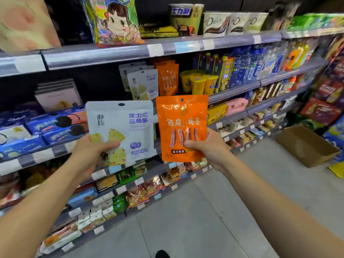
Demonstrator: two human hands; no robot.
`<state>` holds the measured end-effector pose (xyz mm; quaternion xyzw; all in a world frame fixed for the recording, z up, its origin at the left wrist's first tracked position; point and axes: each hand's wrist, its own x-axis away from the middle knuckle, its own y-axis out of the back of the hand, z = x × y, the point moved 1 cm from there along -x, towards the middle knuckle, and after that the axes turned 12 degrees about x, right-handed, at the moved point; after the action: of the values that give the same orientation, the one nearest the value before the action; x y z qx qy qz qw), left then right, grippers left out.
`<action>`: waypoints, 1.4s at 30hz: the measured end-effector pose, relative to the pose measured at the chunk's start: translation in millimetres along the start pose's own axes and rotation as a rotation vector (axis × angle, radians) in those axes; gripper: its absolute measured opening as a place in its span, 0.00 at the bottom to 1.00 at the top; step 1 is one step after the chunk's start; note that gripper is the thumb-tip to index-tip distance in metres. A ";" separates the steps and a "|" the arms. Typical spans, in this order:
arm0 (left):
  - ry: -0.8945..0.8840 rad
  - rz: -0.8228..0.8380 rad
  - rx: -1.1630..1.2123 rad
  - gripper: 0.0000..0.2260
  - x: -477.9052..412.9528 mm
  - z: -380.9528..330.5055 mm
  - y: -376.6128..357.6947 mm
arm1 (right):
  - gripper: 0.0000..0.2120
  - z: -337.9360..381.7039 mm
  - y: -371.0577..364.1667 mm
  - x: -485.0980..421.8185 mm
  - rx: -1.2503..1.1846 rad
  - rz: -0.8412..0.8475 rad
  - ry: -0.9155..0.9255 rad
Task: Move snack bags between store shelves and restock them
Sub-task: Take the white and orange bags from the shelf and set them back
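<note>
Orange foil caught the eye first: the right hand held an orange snack bag upright at the centre of the frame, thumb across its front, grip closed on its lower edge. Just left of it, the left hand pinched a white cheese-snack bag the same way, the two bags nearly edge to edge. Both forearms reached forward from the lower corners, wrists raised, bags facing the person. Behind them, on the middle shelf, matching white bags and orange bags stood in rows. Neither held bag was shelved, so I judged the restocking to be mid-way, with placing left to do. A cardboard box sat on the floor at right.
</note>
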<state>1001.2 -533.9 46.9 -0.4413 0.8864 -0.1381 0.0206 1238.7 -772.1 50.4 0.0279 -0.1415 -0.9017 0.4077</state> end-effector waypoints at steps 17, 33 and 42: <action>-0.043 -0.183 -0.005 0.19 -181.4 35.3 -78.9 | 0.23 -27.8 67.4 -245.6 0.082 -0.068 -0.001; -0.128 -0.468 0.036 0.19 -277.7 59.4 -79.1 | 0.24 -48.7 20.8 -455.4 0.016 -0.072 -0.011; -0.129 -0.460 0.054 0.18 -299.5 60.7 -78.9 | 0.31 -64.1 22.2 -493.8 0.042 0.008 -0.017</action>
<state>1254.6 -356.8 -16.2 -0.6388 0.7554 -0.1341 0.0570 1594.3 -434.0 -37.0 0.0283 -0.1640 -0.8970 0.4094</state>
